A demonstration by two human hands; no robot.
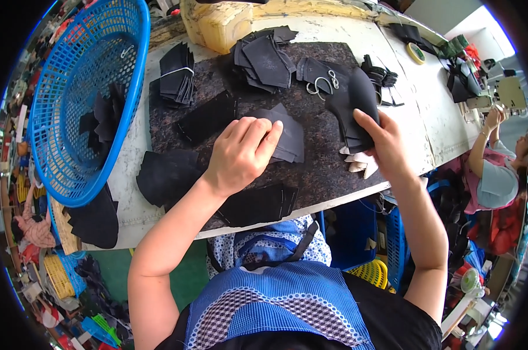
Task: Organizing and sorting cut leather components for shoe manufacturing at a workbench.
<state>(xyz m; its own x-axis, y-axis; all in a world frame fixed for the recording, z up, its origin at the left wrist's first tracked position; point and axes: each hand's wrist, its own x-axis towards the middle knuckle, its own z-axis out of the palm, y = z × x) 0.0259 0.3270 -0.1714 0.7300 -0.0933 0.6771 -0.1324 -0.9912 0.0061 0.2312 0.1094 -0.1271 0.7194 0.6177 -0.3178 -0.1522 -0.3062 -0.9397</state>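
White-topped worktable (407, 125) with a dark speckled slab (325, 169) set on it; green floor (182, 271) below; at right, a co-worker (497, 181) seated by a sewing machine (509, 95). Table's near edge runs just before the apron (275, 303); blue plastic basket (77, 189) leans along the left side; slab surface shows between the hands, while a tied black stack (176, 73), a loose black stack (264, 58) and metal rings (320, 86) occupy the far part. Right hand (389, 146): closed on black curved panels (363, 96) over the slab's right side, thumb on top. Left hand (240, 154): fingers curled inward beside dark grey cut pieces (290, 140) mid-slab; cannot tell whether it pinches one.
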